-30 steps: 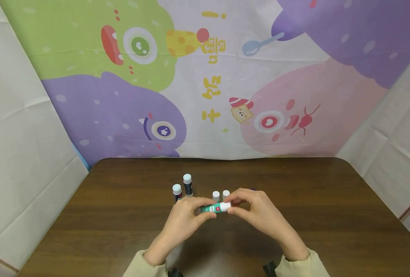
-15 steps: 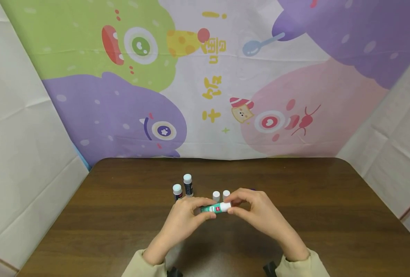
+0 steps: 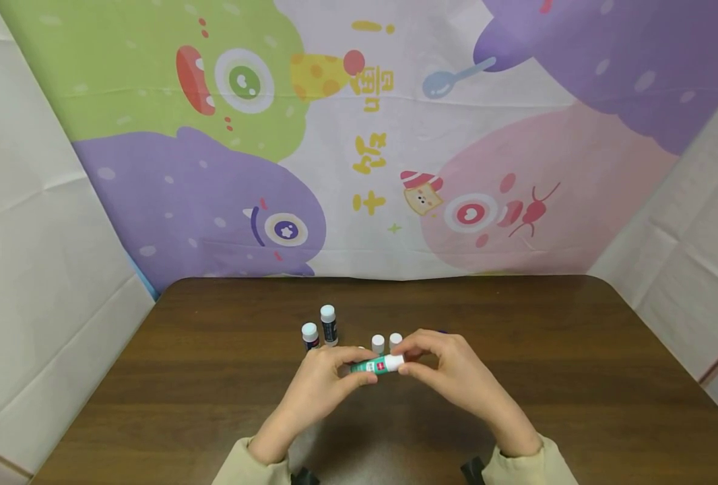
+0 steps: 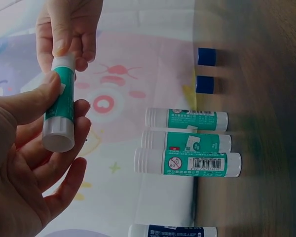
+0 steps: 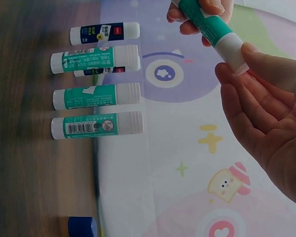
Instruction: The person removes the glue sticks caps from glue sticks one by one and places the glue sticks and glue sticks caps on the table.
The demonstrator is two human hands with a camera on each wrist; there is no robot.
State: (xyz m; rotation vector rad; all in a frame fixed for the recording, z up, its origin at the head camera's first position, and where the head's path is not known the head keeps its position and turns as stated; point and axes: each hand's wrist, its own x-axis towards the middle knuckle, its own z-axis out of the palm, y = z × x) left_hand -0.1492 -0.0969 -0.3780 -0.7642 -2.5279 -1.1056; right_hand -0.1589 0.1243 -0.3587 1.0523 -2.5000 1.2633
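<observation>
Glue stick with a green label (image 3: 371, 366) is being held in the air above the bench (image 3: 213, 417), between both hands, its length being laid nearly level from left to right; its green body is being gripped by the left hand (image 3: 319, 387), the thumb and fingers being closed around it; its white right-hand end is being pinched by the right hand (image 3: 459, 374), the thumb and index finger being set narrow upon it; three upright green-labelled glue sticks (image 5: 101, 96) are being carried by the bench in a row beyond the hands, being partly hidden by them in the head view; two upright navy-labelled glue sticks (image 3: 329, 328) are being shown to the left of that row, one being placed slightly farther back; two short blue cylinders (image 4: 205, 57) are being seen to the right of the row, near each other and apart; a cartoon-printed cloth (image 3: 359, 256) is being hung behind the bench; pale sleeves (image 3: 252, 465) are being worn on both arms.
</observation>
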